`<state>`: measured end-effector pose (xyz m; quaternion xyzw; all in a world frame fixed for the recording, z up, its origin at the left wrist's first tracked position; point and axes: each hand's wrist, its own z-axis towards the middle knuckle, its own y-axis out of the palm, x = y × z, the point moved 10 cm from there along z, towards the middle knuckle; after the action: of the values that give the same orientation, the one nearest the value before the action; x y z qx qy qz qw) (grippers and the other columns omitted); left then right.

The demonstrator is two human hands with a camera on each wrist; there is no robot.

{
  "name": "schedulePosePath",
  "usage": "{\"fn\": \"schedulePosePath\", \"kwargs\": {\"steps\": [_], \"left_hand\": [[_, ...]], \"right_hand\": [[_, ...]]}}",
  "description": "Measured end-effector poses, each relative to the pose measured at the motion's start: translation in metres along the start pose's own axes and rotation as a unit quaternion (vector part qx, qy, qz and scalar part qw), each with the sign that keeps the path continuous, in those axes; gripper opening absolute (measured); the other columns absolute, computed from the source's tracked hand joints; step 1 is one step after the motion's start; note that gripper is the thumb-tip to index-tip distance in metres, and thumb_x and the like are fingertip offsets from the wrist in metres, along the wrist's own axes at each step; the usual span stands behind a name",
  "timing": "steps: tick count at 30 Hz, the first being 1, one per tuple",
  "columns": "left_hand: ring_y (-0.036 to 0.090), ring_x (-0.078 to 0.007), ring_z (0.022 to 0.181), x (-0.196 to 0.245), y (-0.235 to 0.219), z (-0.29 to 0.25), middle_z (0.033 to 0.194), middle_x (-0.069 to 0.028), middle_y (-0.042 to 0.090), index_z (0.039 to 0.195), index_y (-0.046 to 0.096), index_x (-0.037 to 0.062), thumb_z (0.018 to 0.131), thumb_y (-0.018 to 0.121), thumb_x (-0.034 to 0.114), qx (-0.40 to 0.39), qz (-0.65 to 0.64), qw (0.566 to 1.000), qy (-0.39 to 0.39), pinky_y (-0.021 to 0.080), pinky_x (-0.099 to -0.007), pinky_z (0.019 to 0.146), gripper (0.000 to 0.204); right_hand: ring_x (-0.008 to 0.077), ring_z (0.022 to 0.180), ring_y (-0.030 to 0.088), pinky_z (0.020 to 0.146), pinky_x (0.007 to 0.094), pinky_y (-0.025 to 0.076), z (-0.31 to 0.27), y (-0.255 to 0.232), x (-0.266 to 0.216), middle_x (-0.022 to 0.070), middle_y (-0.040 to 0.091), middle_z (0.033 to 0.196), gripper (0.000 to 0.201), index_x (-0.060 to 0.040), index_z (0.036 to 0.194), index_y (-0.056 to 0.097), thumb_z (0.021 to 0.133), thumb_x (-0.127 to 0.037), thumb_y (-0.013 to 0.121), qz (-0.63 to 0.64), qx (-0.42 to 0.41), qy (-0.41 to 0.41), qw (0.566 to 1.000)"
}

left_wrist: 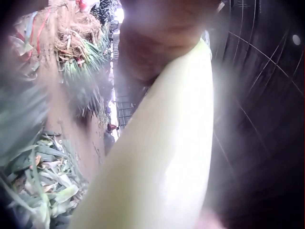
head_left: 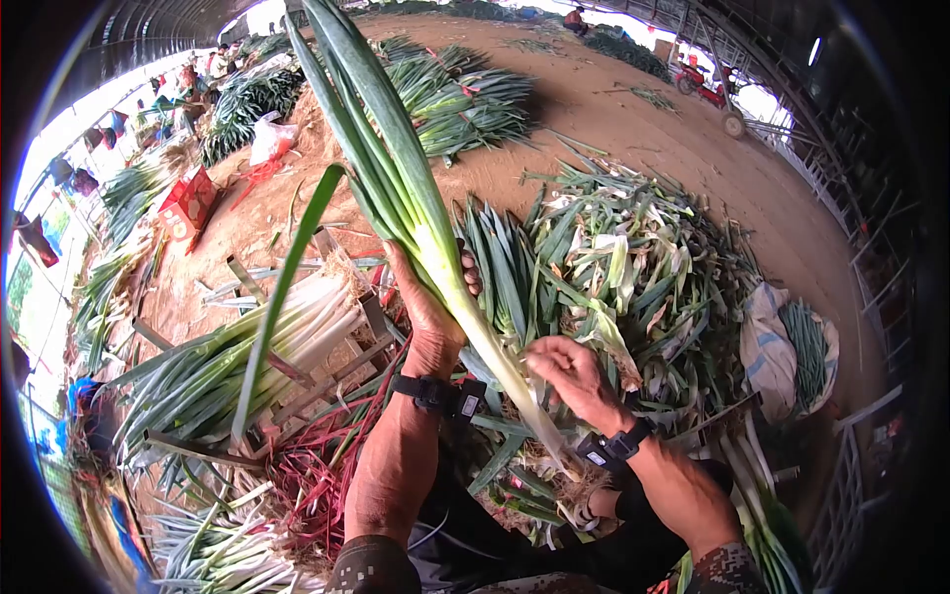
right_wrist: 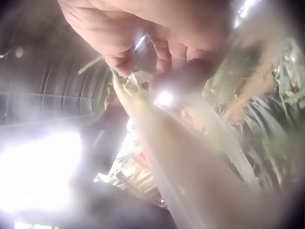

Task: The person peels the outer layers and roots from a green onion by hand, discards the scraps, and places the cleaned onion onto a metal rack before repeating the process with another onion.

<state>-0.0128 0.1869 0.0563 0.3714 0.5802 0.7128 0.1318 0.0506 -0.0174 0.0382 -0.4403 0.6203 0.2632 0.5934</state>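
My left hand [head_left: 427,309] grips a large green onion [head_left: 495,351] by its shank, thumb on the near side and fingertips showing round the far side. The onion leans, green leaves up and away, root end low near my legs. One long leaf [head_left: 287,297] bends down to the left. My right hand [head_left: 579,381] is beside the pale shank, fingers curled. In the right wrist view its thumb and fingers pinch a thin strip of outer skin [right_wrist: 119,86] at the shank. In the left wrist view the pale shank [left_wrist: 162,148] fills the middle.
Trimmed onions [head_left: 247,356] lie on a wooden rack [head_left: 341,371] at left, beside red ties [head_left: 322,475]. A heap of stripped leaves [head_left: 643,277] stands at right, near a white sack [head_left: 767,342]. Onion bundles [head_left: 465,99] lie farther off on the dirt floor.
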Motion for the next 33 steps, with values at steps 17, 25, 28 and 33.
{"fn": "schedulePosePath", "kwargs": {"steps": [17,25,28,33], "left_hand": [[0.052,-0.019,0.053,-0.002,-0.001,-0.003,0.069,-0.0085,0.058,0.095,0.06,0.0061,0.086,0.049,0.078,0.031,0.018,0.999,0.014,0.042,-0.0283,0.046,0.073],[0.053,-0.0193,0.051,-0.003,0.007,-0.007,0.065,-0.0083,0.058,0.095,0.061,0.0068,0.087,0.049,0.078,0.034,0.028,0.999,0.005,0.041,-0.0278,0.044,0.072],[0.053,-0.0196,0.05,-0.002,0.007,-0.008,0.064,-0.0083,0.059,0.095,0.062,0.0072,0.087,0.049,0.078,0.037,0.027,0.999,0.003,0.041,-0.028,0.044,0.072],[0.053,-0.0197,0.049,-0.007,0.006,-0.007,0.063,-0.0088,0.059,0.095,0.062,0.0078,0.087,0.049,0.077,0.048,0.027,0.998,-0.001,0.041,-0.028,0.043,0.071]], "right_hand": [[0.0131,0.082,0.068,0.076,0.0272,0.054,0.008,0.014,0.001,0.0098,0.073,0.095,0.031,0.0051,0.111,0.066,0.091,-0.019,0.069,-0.03,0.011,-0.101,0.994],[0.01,0.08,0.067,0.072,0.0265,0.055,0.004,0.015,-0.013,0.0101,0.074,0.092,0.026,0.0059,0.107,0.067,0.091,-0.014,0.068,-0.139,0.022,-0.105,0.985],[0.0106,0.077,0.067,0.071,0.0271,0.054,0.001,0.019,-0.015,0.012,0.074,0.089,0.024,0.0057,0.106,0.067,0.09,-0.012,0.067,-0.012,0.0,-0.084,0.996],[0.0114,0.074,0.067,0.068,0.0279,0.054,-0.002,0.017,-0.022,0.0124,0.073,0.083,0.019,0.0043,0.102,0.069,0.089,-0.011,0.067,-0.086,0.024,-0.146,0.985]]}}
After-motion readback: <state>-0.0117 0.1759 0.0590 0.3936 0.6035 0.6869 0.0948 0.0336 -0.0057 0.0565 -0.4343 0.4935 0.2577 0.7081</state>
